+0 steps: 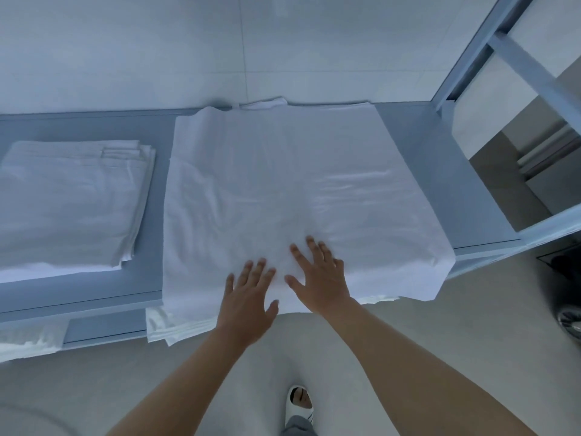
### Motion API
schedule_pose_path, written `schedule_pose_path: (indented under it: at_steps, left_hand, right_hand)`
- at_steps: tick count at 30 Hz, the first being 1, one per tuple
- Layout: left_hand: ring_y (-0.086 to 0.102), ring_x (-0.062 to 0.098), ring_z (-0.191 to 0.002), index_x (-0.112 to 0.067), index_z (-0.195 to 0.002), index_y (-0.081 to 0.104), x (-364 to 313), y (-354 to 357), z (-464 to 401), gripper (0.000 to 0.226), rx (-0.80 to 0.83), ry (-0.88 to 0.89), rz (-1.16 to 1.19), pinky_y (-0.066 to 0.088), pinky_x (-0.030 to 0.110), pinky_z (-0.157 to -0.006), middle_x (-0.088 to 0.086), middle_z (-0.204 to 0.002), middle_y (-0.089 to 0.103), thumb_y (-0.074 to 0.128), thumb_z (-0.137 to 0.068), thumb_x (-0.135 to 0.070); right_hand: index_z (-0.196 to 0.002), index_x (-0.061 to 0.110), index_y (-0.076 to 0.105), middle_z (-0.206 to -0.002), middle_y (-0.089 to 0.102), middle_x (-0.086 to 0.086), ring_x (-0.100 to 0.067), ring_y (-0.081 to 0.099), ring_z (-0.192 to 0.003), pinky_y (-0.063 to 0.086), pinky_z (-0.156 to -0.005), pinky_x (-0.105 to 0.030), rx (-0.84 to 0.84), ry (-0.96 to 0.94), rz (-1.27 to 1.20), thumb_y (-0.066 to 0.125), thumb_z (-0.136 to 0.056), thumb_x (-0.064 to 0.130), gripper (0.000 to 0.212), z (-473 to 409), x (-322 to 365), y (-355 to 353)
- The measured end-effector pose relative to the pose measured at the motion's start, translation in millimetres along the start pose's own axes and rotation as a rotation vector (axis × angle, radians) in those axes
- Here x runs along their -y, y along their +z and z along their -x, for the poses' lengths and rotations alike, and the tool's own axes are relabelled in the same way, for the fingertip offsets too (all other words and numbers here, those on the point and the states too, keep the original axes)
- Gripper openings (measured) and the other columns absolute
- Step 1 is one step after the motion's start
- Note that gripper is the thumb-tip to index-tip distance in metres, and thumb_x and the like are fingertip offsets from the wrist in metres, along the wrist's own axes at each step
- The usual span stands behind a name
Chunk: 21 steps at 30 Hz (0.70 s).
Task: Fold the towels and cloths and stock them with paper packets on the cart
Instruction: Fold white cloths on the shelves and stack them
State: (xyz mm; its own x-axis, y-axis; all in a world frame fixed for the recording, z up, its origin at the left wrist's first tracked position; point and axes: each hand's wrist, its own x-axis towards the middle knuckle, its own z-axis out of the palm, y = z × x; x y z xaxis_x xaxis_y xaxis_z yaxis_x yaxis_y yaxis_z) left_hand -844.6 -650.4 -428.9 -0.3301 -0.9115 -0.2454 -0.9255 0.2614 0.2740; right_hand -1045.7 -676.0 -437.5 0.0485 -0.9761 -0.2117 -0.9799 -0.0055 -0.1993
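A large white cloth [283, 184] lies folded and spread flat on the blue-grey shelf [440, 171] of the cart, its near edge hanging slightly over the front. My left hand [248, 297] and my right hand [317, 275] lie side by side, palms down and fingers spread straight, pressing on the cloth's near edge. A stack of folded white cloths [72, 202] sits on the same shelf to the left, apart from the large cloth.
More white fabric [169, 325] shows on a lower shelf under the near edge. The cart's upright frame [465, 55] rises at the right. A white wall stands behind. A dark object [569, 291] sits on the floor at the right; my shoe [300, 404] is below.
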Motion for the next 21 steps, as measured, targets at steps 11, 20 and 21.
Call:
schedule_pose_path:
  at_steps: [11, 20, 21]
  left_hand:
    - [0.013, 0.038, -0.153, -0.02, -0.162, 0.016, 82, -41, 8, 0.091, -0.113, -0.793, 0.244, 0.036, 0.066, -0.111, 0.016, -0.168, 0.014, 0.057, -0.094, -0.064]
    - [0.035, 0.039, -0.137, -0.013, -0.163, -0.002, 61, -60, -10, 0.119, -0.138, -0.94, 0.349, 0.046, 0.055, -0.101, 0.022, -0.148, 0.035, 0.077, -0.085, -0.056]
    - [0.037, 0.037, -0.139, -0.011, -0.162, 0.001, 63, -62, -12, 0.118, -0.112, -0.962, 0.349, 0.044, 0.055, -0.104, 0.02, -0.149, 0.038, 0.077, -0.085, -0.057]
  right_hand:
    - [-0.154, 0.026, 0.043, -0.159, 0.037, -0.01, -0.035, 0.038, -0.137, 0.037, -0.105, -0.046, -0.063, -0.045, 0.094, 0.047, -0.103, 0.042, 0.054, -7, 16, -12]
    - [-0.154, 0.03, 0.043, -0.158, 0.037, -0.01, -0.033, 0.036, -0.141, 0.038, -0.109, -0.046, 0.037, -0.305, 0.115, 0.051, -0.097, 0.027, 0.058, -18, 53, -12]
    - [-0.155, 0.03, 0.042, -0.157, 0.037, -0.01, -0.033, 0.036, -0.141, 0.038, -0.108, -0.046, 0.043, -0.3, 0.125, 0.051, -0.096, 0.026, 0.059, -19, 57, -11]
